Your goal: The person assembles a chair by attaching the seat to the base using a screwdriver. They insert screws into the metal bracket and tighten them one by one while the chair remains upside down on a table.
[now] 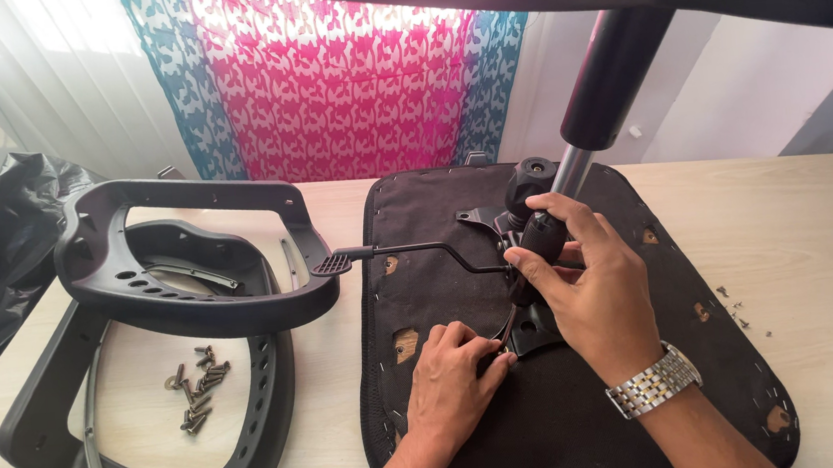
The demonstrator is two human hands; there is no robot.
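An upturned chair seat [647,344], covered in dark fabric, is laid flat on a pale wooden table [820,259]. At the middle of its underside a black metal mechanism [529,319] is mounted, from which a thin lever [408,252] with a ribbed paddle end is stretched out to the left. A gas cylinder [613,71], black above and silver below, is seen rising tilted from the mechanism toward the top right.

The right hand [593,294], with a metal watch [653,382] worn on its wrist, is closed around a black handle at the mechanism, the fingers being curled tight upon it and the thumb pressed along its side. The left hand [454,371] is rested on the seat just beside the mechanism's lower left edge; its fingers are bent together and pinched on a small dark part at that edge, though what exactly is gripped cannot be told.

To the left, two black plastic chair frames [192,304] are stacked on the table, and a small heap of screws [199,384] is gathered inside the lower one. A patterned pink and blue curtain [322,72] is hung behind.
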